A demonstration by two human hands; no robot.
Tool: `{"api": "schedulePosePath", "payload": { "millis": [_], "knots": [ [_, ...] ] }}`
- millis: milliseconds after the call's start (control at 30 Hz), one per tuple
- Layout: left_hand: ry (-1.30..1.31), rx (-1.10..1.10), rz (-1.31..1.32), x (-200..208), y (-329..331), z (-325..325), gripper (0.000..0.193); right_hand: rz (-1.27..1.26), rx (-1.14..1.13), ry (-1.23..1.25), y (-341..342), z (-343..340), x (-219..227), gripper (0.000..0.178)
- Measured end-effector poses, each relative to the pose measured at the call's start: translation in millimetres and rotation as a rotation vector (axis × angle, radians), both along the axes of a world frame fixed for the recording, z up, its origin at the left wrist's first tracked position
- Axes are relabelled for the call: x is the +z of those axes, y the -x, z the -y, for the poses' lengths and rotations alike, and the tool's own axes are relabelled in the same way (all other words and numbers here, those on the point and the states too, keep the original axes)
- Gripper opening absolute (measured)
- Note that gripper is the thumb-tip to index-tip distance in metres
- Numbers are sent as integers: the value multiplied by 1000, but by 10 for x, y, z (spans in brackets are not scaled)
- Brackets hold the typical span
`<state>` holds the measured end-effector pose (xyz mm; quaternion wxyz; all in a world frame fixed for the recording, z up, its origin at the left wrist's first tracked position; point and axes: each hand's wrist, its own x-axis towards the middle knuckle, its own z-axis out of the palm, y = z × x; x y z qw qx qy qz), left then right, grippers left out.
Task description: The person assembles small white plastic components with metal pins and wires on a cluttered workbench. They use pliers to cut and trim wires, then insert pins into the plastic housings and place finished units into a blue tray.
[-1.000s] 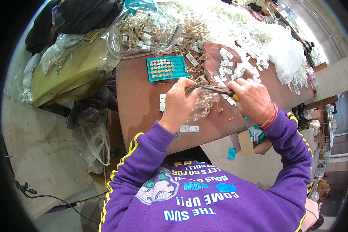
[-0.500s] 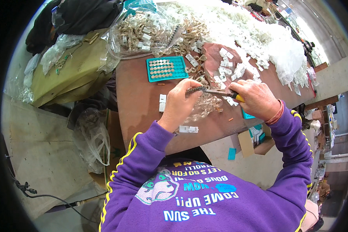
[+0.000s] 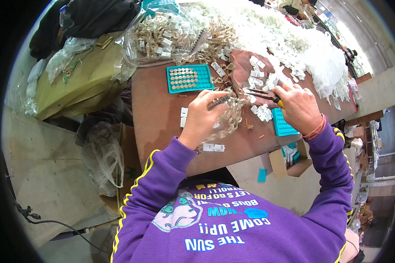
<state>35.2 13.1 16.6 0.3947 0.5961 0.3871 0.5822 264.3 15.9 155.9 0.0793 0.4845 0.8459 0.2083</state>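
Note:
My left hand (image 3: 202, 116) is closed round a dark ridged strip (image 3: 218, 101). A bundle of clear, coiled thin wire (image 3: 231, 120) hangs beside its fingers. My right hand (image 3: 300, 107) grips pliers (image 3: 264, 93) with yellow-and-black handles. Their jaws point left and sit apart from the strip. Just beyond my left hand lies a teal tray (image 3: 205, 70) partly filled with round metal discs, likely button cells. Small white rectangular cases (image 3: 213, 147) rest by my left wrist, and more white cases (image 3: 263, 113) lie below the pliers.
A second teal tray (image 3: 285, 122) lies under my right hand. A clear bag (image 3: 131, 41) of coiled wire and a large heap of white pieces (image 3: 267, 30) cover the table's far side. Below its right edge stands an open cardboard box (image 3: 299, 164).
The pliers have come away from the dark strip toward the right. My left hand has turned, and the wire bundle has lifted with it. More of the second teal tray shows.

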Motion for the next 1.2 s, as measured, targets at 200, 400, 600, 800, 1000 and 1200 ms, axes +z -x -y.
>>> {"api": "schedulePosePath", "payload": {
  "millis": [200,400,600,800,1000,1200],
  "knots": [
    [139,-130,110,45,7,29,26,-121,90,275,63,34,2,22],
    [105,-15,19,68,-7,42,22,-171,56,354,82,33,-47,23],
    [-40,141,-115,-7,-68,77,20,-176,12,292,154,172,-152,23],
    [206,-35,145,-61,-22,24,23,17,-42,42,104,48,-118,24],
    [313,-203,364,-33,-12,0,22,-162,60,195,31,32,-54,24],
    [278,-180,343,-5,-33,18,18,-239,71,350,116,67,-82,31]
  ]
}}
